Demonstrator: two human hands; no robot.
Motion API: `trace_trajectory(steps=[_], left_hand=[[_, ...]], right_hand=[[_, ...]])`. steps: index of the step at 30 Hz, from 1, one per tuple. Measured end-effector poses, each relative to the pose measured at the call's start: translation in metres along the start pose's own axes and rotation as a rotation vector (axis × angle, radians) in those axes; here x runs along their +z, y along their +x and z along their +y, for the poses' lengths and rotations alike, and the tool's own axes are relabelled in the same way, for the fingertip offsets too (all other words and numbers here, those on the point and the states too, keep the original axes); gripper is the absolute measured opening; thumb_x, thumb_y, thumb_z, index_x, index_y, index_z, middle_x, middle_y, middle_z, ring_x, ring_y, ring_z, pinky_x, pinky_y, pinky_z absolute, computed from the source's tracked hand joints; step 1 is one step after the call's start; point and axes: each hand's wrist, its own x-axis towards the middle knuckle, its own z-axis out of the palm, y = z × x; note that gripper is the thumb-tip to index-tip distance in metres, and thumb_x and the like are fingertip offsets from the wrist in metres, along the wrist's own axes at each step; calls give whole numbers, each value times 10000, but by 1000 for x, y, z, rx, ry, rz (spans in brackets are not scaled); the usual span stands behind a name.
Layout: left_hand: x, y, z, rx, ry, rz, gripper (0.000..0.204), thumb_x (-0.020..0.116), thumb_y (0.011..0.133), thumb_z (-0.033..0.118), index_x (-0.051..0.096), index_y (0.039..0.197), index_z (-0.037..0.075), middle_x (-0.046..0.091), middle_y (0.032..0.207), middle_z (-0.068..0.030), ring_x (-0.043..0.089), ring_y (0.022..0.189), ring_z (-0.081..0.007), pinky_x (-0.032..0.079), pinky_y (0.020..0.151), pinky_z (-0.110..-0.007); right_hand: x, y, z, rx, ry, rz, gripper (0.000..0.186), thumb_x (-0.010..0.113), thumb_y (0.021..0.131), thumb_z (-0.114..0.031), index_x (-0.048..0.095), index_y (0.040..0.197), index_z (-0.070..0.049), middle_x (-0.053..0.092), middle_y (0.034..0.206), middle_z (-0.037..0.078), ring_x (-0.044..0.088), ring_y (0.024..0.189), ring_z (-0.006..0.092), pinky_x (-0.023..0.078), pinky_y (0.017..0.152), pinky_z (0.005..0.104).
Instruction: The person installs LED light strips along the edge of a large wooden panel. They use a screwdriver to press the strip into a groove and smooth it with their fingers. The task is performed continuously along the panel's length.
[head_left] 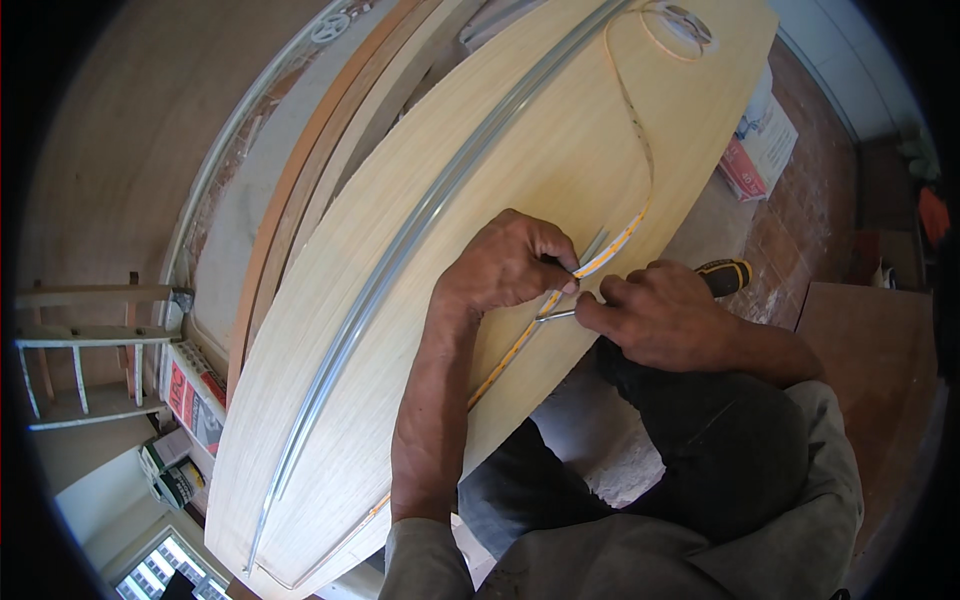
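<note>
A narrow white and orange-yellow LED strip (618,243) runs across a pale wooden board (540,170). My left hand (510,262) pinches the strip between thumb and fingertips, close to the board's right edge. My right hand (665,318) is wrapped round a screwdriver (727,278) with a black and yellow handle; its metal shaft points left, and the tip touches or lies just over the strip below my left fingertips. The strip continues toward the near end of the board, partly hidden by my left forearm. At the far end, it leads up to a loose coil (685,30).
Long grey metal channels (375,265) lie lengthwise on the board. Timber lengths (300,200) stand along its left side. A ladder (95,295) and boxes (195,400) are at the left. A red and white bag (760,150) sits on the floor at the right, beyond the board.
</note>
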Motion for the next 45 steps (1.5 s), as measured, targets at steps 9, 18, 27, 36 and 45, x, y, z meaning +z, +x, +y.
trace_trajectory(steps=[9,18,27,36,45], left_hand=[[1,0,1,-97,-99,-18,130,852,823,18,826,950,11,777,800,-50,697,747,-130,532,695,-303],[-1,0,1,-77,-65,-45,131,867,848,15,815,968,14,762,829,-31,672,788,-117,516,726,-296],[1,3,17,-126,-120,-65,204,856,870,-2,782,1059,-18,744,861,-46,661,824,-112,499,739,-274],[12,-38,41,-114,190,141,571,923,810,66,679,1319,-20,743,1023,-146,724,890,-238,578,801,-379],[115,-65,29,-101,706,803,370,852,876,214,735,1196,73,678,1074,-110,646,941,-336,468,842,-492]], right_hand=[[-13,8,-7,-27,-22,-66,250,666,921,-196,683,1136,-71,701,780,101,721,608,267,549,546,429],[0,-13,37,-133,409,213,201,670,985,-210,703,1110,-57,706,759,129,750,711,316,554,629,451],[-30,27,162,269,-52,412,209,686,837,-73,695,1043,-106,696,961,115,707,998,325,539,844,485],[5,82,136,-167,16,667,96,734,921,-195,773,935,-108,698,1010,71,674,1059,288,511,958,462],[-2,17,75,-229,262,194,188,749,949,-281,760,915,-97,682,961,84,716,937,303,579,835,462]])
